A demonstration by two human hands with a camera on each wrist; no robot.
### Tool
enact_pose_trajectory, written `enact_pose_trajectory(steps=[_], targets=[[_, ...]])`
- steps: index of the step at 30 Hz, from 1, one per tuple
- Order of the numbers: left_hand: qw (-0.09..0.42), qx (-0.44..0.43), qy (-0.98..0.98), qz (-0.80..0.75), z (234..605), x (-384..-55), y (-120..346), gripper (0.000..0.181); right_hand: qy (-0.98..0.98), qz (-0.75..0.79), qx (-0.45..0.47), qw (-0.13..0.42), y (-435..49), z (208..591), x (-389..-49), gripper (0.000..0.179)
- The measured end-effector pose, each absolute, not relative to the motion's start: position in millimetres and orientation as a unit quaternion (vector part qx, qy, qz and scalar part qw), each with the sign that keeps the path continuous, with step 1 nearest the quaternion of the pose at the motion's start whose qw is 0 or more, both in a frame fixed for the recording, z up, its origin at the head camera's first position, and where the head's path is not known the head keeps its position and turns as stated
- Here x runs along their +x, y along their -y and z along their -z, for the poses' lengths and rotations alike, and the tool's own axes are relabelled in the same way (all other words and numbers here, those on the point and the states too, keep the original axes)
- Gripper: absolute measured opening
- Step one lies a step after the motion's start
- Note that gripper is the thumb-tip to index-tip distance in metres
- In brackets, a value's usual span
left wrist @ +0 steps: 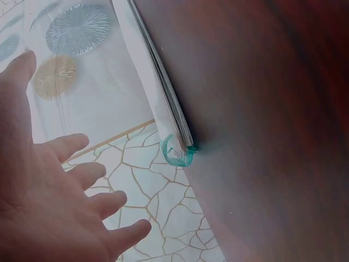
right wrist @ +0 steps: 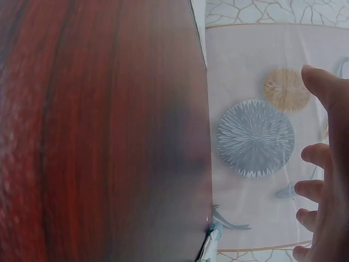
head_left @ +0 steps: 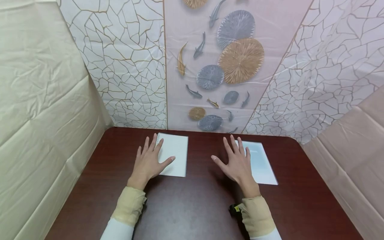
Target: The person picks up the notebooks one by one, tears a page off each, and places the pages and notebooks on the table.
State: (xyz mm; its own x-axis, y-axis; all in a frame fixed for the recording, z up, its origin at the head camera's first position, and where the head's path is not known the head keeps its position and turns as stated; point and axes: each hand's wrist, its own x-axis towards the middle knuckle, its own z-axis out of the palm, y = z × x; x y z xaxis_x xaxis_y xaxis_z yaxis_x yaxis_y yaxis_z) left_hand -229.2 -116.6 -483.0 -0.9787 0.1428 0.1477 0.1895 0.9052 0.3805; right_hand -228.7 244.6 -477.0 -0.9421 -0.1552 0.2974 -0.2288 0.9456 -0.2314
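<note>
white ruled paper notebook with ring binding (head_left: 176, 158) lies flat near the far edge of the dark reddish-brown wooden table (head_left: 192, 210), left of its middle. its long axis runs from far edge toward near edge, with rings showing at its far left corner. the left hand (head_left: 148, 165) is nearer, over its left side, so most of the page lies right of that hand. a pale blue-and-white rectangular booklet (head_left: 260, 164) lies toward the far right corner, beside and partly under the right hand (head_left: 238, 164); its near end angles toward the right edge. both hands are spread wide, holding nothing.
</note>
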Motion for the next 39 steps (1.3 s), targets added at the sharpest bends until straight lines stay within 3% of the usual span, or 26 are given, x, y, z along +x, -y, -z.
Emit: enact_pose_trajectory(steps=[15,24,34,39], targets=[[-0.023,-0.092,0.976,0.195,487,-226,116,0.099,0.962,-0.225,0.117,0.104,-236,481,-232,0.091],[-0.123,-0.107,0.970,0.179,490,-219,108,0.116,0.909,-0.395,0.125,0.043,-195,489,-227,0.070],[-0.059,-0.138,0.985,0.087,479,-220,105,0.112,0.864,-0.496,0.046,-0.077,-123,478,-249,0.051],[-0.064,-0.133,0.987,0.062,479,-217,107,0.109,0.810,-0.568,-0.009,-0.147,-103,468,-252,0.053]])
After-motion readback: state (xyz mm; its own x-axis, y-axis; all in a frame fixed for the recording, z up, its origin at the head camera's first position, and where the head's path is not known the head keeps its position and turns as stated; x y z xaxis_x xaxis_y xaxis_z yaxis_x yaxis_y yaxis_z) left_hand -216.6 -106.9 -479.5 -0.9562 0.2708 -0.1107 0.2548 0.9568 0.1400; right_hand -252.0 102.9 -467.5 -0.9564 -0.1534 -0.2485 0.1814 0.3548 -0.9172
